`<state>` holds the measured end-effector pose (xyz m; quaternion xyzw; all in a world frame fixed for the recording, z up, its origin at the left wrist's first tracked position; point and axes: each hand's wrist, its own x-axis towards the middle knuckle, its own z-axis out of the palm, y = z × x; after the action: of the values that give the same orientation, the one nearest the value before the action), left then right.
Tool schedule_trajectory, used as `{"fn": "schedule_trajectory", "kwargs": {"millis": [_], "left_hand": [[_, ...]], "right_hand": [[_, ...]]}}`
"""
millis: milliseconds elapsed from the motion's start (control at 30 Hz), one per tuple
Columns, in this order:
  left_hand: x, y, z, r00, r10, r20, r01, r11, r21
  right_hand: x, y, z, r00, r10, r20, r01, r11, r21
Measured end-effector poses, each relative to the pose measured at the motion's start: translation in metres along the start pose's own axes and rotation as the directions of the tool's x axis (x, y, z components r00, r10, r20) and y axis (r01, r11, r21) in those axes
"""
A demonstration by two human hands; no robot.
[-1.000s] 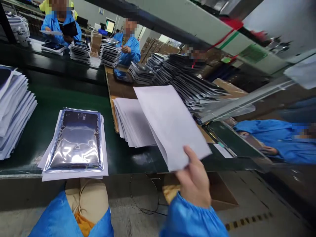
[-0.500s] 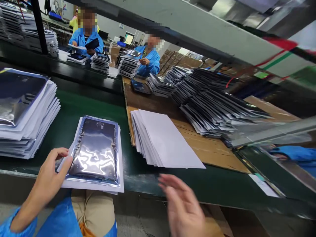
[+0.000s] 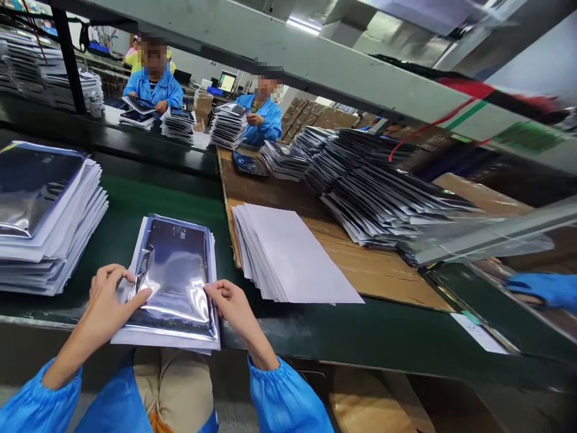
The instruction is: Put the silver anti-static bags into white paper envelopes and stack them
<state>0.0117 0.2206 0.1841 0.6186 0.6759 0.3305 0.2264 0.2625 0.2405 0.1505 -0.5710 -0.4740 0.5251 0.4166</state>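
Head view. One dark flat rectangular panel in a glossy clear plastic sleeve (image 3: 175, 255), lying on white paper sheets (image 3: 130, 339) at the near edge of a green-topped table (image 3: 153, 193). Left hand (image 3: 106, 300): at the sleeve's left edge, touching, thumb and forefinger slightly apart; whether film is caught between them cannot be told. Right hand (image 3: 232, 304): pinching the sleeve's right edge.

Surroundings. Left, near: tall stack of white paper topped by a dark sleeved panel (image 3: 45, 192). Right, near: fanned pile of blank white sheets (image 3: 297, 258), partly on a flat brown cardboard sheet (image 3: 383, 279). Behind: leaning rows of dark-and-white packets (image 3: 360, 186), crowding the cardboard's far side.

Obstructions. Grey overhead beam (image 3: 270, 42), crossing before the background; black upright post (image 3: 68, 66), far left; slanting grey bar (image 3: 496, 234), right. Across the table: two co-workers in blue jackets (image 3: 155, 90), partly screened by packet stacks.
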Motion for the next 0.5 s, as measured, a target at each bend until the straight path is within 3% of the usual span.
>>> {"fn": "schedule_trajectory", "kwargs": {"millis": [67, 133, 167, 233, 300, 433, 500], "left_hand": [[-0.003, 0.012, -0.001, 0.992, 0.03, 0.123, -0.018, 0.995, -0.097], [-0.003, 0.017, -0.001, 0.956, 0.051, 0.289, 0.022, 0.97, -0.243], [-0.003, 0.016, -0.001, 0.958, 0.042, 0.284, 0.038, 0.961, -0.272], [0.0, 0.005, -0.001, 0.995, -0.009, 0.1, 0.03, 0.975, -0.22], [0.005, -0.012, -0.001, 0.998, -0.021, -0.063, 0.014, 0.994, -0.107], [0.013, -0.037, 0.003, 0.996, 0.001, 0.094, 0.009, 0.994, -0.113], [0.014, -0.041, 0.007, 0.995, -0.001, 0.097, 0.016, 0.987, -0.157]], "right_hand": [[0.0, -0.006, 0.002, 0.999, 0.016, 0.03, -0.017, 0.999, 0.032], [-0.002, -0.012, 0.005, 0.999, 0.024, 0.036, -0.026, 0.997, 0.07], [-0.003, -0.015, 0.007, 0.999, 0.024, 0.031, -0.027, 0.996, 0.089], [-0.006, -0.019, 0.009, 0.999, 0.028, 0.021, -0.031, 0.992, 0.121], [-0.008, -0.023, 0.01, 0.999, 0.04, 0.02, -0.042, 0.989, 0.144], [-0.012, -0.032, 0.013, 0.998, 0.031, -0.061, -0.019, 0.981, 0.191], [-0.013, -0.038, 0.018, 0.994, 0.007, -0.112, 0.017, 0.978, 0.21]]}}
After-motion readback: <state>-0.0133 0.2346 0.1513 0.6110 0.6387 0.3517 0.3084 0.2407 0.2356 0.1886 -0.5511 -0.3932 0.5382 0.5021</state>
